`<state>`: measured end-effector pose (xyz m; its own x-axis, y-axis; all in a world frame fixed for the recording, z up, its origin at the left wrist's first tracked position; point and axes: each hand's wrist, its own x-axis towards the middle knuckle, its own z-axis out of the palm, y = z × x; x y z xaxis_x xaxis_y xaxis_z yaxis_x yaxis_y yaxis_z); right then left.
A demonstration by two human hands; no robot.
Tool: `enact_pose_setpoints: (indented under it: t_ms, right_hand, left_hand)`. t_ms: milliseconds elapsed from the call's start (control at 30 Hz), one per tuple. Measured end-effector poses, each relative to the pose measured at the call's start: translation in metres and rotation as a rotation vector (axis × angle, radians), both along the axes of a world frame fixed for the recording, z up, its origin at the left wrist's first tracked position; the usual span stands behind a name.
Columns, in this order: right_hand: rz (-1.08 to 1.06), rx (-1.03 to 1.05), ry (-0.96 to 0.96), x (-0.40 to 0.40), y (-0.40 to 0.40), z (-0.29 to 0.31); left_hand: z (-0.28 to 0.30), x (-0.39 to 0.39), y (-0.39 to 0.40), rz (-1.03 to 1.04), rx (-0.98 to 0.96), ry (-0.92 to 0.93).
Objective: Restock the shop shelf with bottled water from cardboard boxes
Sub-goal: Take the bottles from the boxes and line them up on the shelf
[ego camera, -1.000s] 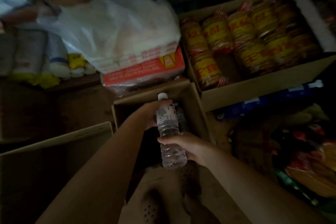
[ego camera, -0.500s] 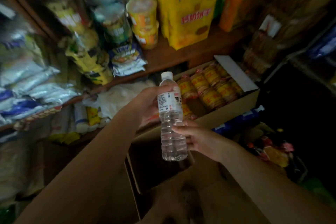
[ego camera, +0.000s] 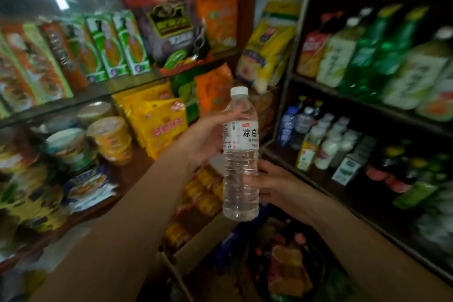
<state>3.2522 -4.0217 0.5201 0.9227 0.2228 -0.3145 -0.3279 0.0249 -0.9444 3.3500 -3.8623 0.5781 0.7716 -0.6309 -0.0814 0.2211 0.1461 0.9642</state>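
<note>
A clear water bottle (ego camera: 241, 169) with a white cap and white label stands upright in the air at the middle of the view. My left hand (ego camera: 203, 138) grips its upper part around the label from the left. My right hand (ego camera: 272, 184) holds its lower part from behind and the right, fingers curled round it. The dark drinks shelf (ego camera: 326, 181) rises to the right, with small bottles (ego camera: 318, 135) on its middle level. Only an edge of a cardboard box (ego camera: 203, 240) shows below the bottle.
On the left, wooden shelves (ego camera: 137, 167) carry cup noodles (ego camera: 111, 138), yellow snack bags (ego camera: 159, 122) and tall cartons. Large green and white drink bottles (ego camera: 382, 56) fill the upper right shelf. Packed goods lie on the floor at bottom right.
The bottle has been lifted out of the box and raised toward the shelves, both hands still on it. The view has swung up from the floor boxes to the shelves.
</note>
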Motion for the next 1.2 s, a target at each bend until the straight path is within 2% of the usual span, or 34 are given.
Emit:
enact_pose_setpoints:
  t_ms: [100, 300, 467, 567, 767, 867, 1033, 1200]
  right_hand:
    - [-0.085, -0.031, -0.069, -0.010, -0.062, 0.033]
    - [-0.332, -0.121, -0.192, -0.039, -0.179, 0.086]
    - [-0.565, -0.135, -0.250, -0.068, -0.251, 0.105]
    - [-0.718, -0.181, -0.293, -0.086, -0.290, 0.109]
    - [-0.920, -0.222, -0.338, -0.124, -0.355, 0.111]
    - [-1.015, -0.235, -0.328, -0.141, -0.382, 0.107]
    - [-1.103, -0.310, -0.294, -0.167, -0.433, 0.097]
    - [-1.196, -0.406, -0.239, -0.165, -0.476, 0.073]
  left_hand:
    - [0.035, 0.000, -0.070, -0.134, -0.062, -0.066]
    - [0.085, -0.009, -0.211, -0.265, -0.109, -0.081]
    - [0.115, -0.033, -0.308, -0.383, -0.066, -0.209]
    - [0.128, -0.045, -0.352, -0.426, 0.008, -0.340]
    - [0.142, -0.075, -0.428, -0.536, 0.134, -0.482]
    - [0.147, -0.092, -0.464, -0.599, 0.139, -0.555]
    - [0.141, -0.106, -0.523, -0.574, 0.139, -0.654]
    - [0.122, -0.110, -0.560, -0.579, 0.104, -0.665]
